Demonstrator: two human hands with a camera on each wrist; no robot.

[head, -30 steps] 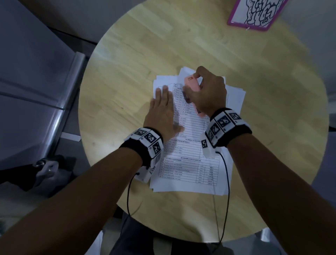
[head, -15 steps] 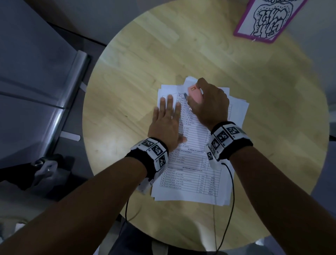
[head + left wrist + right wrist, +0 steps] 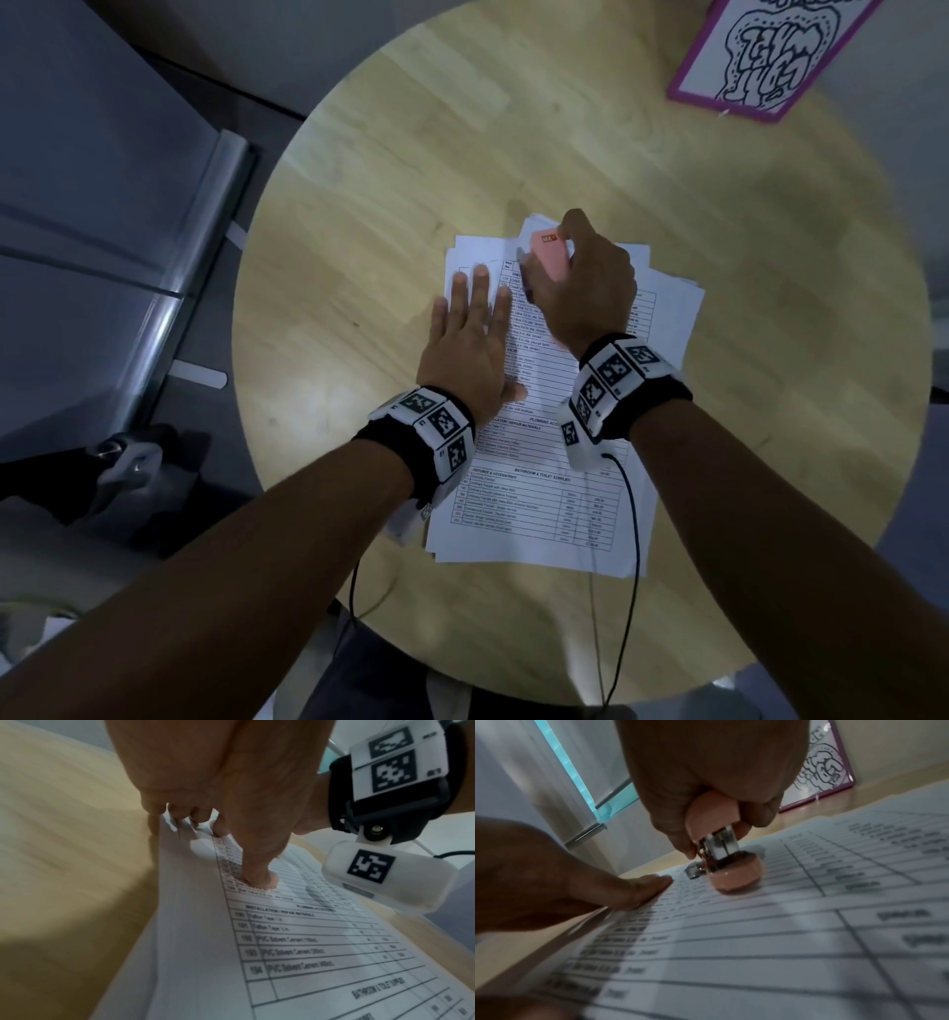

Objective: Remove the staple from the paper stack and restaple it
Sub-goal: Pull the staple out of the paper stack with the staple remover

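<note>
A loose stack of printed papers (image 3: 539, 493) lies on the round wooden table (image 3: 744, 360). My left hand (image 3: 470, 339) lies flat on the stack's upper left part, fingers straight and pressing (image 3: 259, 880). My right hand (image 3: 585, 288) grips a small pink stapler (image 3: 549, 252) near the top of the sheets. In the right wrist view the pink stapler (image 3: 734, 874) rests its base on the top page, its metal end showing below my curled fingers. The staple itself is not visible.
A pink-framed drawing (image 3: 765, 56) lies at the table's far right edge. Grey cabinets with a metal rail (image 3: 169, 288) stand to the left of the table. Cables (image 3: 631, 565) hang from both wristbands across the papers.
My right hand has shifted the stapler slightly toward the top of the stack. My left hand stays flat on the papers. The head camera has tilted, so the table sits lower in the frame.
</note>
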